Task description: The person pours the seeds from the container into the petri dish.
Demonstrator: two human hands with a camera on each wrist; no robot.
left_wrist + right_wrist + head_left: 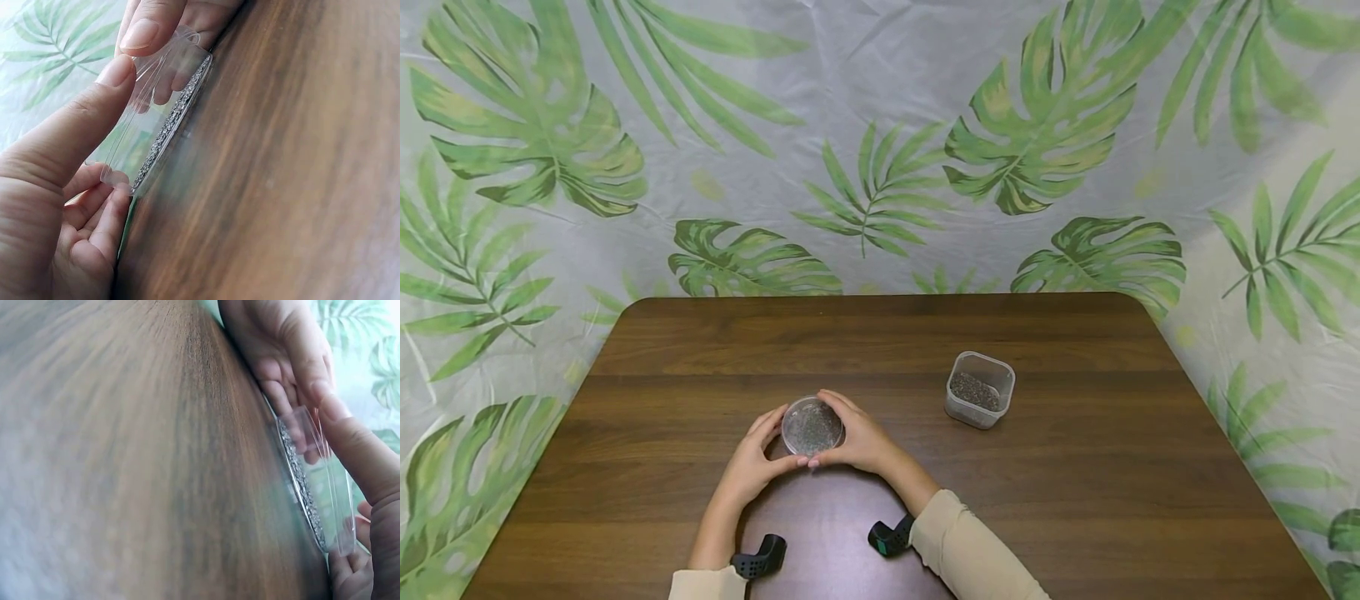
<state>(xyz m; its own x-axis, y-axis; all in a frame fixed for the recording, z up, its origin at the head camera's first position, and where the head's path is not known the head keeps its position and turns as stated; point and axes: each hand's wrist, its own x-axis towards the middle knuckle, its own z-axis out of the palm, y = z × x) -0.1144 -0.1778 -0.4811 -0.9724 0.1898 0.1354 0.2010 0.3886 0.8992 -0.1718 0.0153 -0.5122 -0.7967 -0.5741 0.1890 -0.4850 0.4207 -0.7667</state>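
A small round clear plastic container (812, 427) stands on the table, with a thin layer of speckled grey grains (172, 125) at its bottom. What looks like a clear lid (340, 494) covers its top in the wrist views. My left hand (751, 465) holds it from the left, fingers round the far side and thumb at the near rim. From the right, my right hand (862, 440) grips it the same way. Both thumb tips meet at the near edge of the rim.
A square translucent tub (990, 418), lidless, stands to the right with similar grains (974, 392) in it. The brown wooden table (1112, 475) has its far edge against a leaf-patterned curtain (880, 100). Black wrist devices (762, 557) sit at both cuffs.
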